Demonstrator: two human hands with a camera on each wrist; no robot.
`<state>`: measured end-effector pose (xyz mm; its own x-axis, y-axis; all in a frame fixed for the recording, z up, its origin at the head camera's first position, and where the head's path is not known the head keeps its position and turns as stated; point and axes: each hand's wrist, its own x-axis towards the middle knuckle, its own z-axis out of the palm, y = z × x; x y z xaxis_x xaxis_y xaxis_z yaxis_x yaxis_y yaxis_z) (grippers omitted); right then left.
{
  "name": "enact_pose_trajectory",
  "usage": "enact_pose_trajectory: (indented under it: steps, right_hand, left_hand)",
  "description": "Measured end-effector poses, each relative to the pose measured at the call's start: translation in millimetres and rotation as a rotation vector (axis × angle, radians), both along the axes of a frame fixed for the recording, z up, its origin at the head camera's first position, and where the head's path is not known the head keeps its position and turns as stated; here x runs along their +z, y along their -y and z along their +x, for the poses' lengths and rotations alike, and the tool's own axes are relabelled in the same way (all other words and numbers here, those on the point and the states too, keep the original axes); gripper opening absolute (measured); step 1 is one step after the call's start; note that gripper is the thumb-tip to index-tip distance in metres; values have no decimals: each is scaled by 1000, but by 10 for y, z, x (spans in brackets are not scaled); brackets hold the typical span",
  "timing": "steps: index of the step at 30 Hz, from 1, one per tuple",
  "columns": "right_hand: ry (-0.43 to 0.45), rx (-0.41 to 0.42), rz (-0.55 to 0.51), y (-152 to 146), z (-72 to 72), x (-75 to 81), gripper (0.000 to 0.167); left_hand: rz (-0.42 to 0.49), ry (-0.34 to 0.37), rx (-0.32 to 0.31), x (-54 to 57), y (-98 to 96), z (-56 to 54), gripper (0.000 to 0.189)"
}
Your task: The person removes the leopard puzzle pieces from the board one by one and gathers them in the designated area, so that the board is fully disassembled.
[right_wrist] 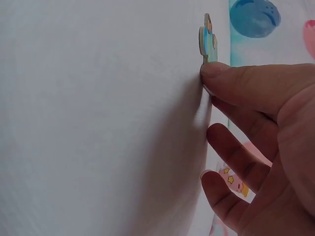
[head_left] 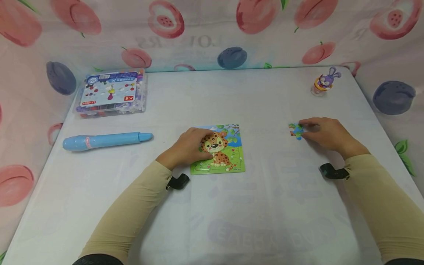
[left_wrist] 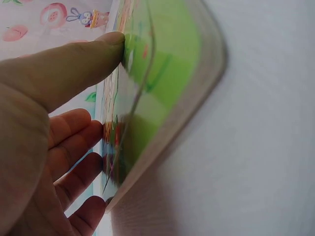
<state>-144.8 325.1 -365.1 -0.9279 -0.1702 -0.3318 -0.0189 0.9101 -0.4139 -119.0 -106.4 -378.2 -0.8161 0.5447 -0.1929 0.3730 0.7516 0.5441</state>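
A square jigsaw puzzle (head_left: 236,156) with a spotted leopard cub on green grass lies flat near the table's middle. My left hand (head_left: 187,147) rests over its left side and hides part of the picture. In the left wrist view, the thumb (left_wrist: 106,51) and several fingertips touch the puzzle's face. Well to the right, my right hand (head_left: 331,135) pinches a small blue and green puzzle piece (head_left: 296,131) between thumb and fingers. The right wrist view shows this piece (right_wrist: 209,44) edge-on, close over the white tabletop, with the other fingers loosely bent below.
A clear plastic box (head_left: 110,94) of colourful small parts stands at the back left. In front of it lies a light blue wand-shaped object (head_left: 107,141). A purple rabbit figure (head_left: 324,81) stands at the back right. Fruit-printed cloth (head_left: 198,44) rises behind the white table (head_left: 265,221).
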Motion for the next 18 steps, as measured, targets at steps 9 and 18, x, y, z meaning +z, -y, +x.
enact_pose_trajectory:
  steps: [9,18]
  right_hand:
    - [-16,8,-1,8,-1,14,48]
    - [-11,12,44,-14,-11,21,48]
  left_hand:
    - [2,-1,0,-10,1,3,74]
    - [6,-6,-3,-23,14,-2,74]
